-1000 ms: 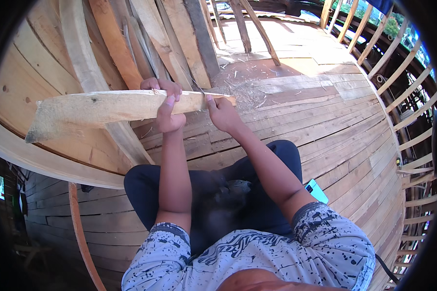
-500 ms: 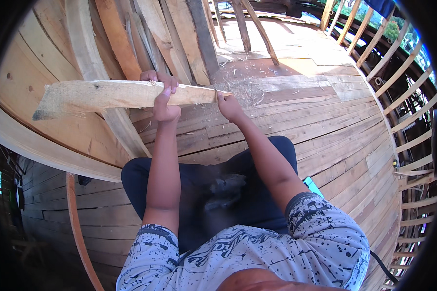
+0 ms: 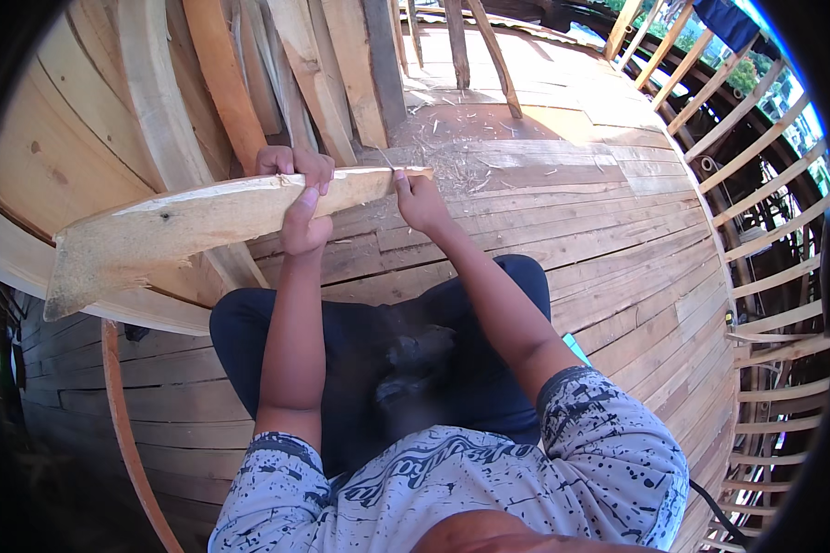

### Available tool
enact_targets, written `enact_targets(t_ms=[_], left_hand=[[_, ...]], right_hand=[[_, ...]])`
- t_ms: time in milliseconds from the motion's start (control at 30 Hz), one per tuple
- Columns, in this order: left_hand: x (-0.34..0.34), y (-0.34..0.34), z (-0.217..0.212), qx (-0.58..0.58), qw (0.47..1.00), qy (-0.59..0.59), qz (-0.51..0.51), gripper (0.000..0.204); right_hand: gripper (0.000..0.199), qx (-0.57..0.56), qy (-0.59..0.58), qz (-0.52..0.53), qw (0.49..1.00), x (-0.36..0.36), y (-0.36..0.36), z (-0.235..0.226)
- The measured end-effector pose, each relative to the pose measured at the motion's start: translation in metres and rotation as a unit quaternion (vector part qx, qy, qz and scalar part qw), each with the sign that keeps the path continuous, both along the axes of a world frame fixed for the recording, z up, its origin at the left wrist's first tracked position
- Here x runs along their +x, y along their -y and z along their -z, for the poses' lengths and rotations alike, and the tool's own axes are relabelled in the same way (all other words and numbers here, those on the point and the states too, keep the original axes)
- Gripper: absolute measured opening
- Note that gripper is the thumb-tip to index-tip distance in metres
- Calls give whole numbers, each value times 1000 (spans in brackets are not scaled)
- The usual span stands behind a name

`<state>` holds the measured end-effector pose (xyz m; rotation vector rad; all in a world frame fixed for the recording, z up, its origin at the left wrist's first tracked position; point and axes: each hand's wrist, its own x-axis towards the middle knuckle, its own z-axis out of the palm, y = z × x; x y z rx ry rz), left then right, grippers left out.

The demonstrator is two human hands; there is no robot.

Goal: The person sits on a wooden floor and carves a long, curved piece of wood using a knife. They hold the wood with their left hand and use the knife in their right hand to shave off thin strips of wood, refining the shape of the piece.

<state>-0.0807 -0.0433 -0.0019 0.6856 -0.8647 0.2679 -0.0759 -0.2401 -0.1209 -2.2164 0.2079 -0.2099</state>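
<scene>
A long, pale wooden board hangs in front of me, broad and rough-cut at its left end and narrowing to the right. My left hand is closed around its upper part, fingers over the top edge and thumb against the near face. Close to the narrow right end, my right hand is closed on a thin blade-like tool, seen nearly edge-on across the board's top edge. That hand hides the tool's handle, so its exact kind cannot be made out.
Curved planks and upright timbers rise at the left. Wood shavings litter the plank floor ahead. Slanted wooden posts stand farther off. A row of curved ribs lines the right side. A turquoise object lies beside my right knee.
The board's left end has swung down and toward me, so more of its near face shows. My right hand and the tool have shifted slightly left; my left hand keeps its grip.
</scene>
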Motion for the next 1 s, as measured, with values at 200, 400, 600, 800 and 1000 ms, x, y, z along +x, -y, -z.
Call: enact_targets(t_ms=[200, 400, 600, 800, 1000], left_hand=[[-2, 9, 0, 3, 1000, 5, -22, 35], [3, 12, 0, -11, 1000, -27, -12, 36], [15, -7, 4, -5, 1000, -5, -27, 37], [19, 5, -2, -16, 997, -50, -52, 35], [32, -13, -1, -21, 995, -45, -86, 35]], right_hand=[[57, 35, -29, 69, 997, 6, 40, 48], [55, 12, -14, 46, 999, 7, 71, 72], [56, 77, -60, 8, 995, 12, 21, 20], [57, 71, -29, 54, 996, 28, 47, 61], [56, -13, -56, 71, 996, 20, 10, -4]])
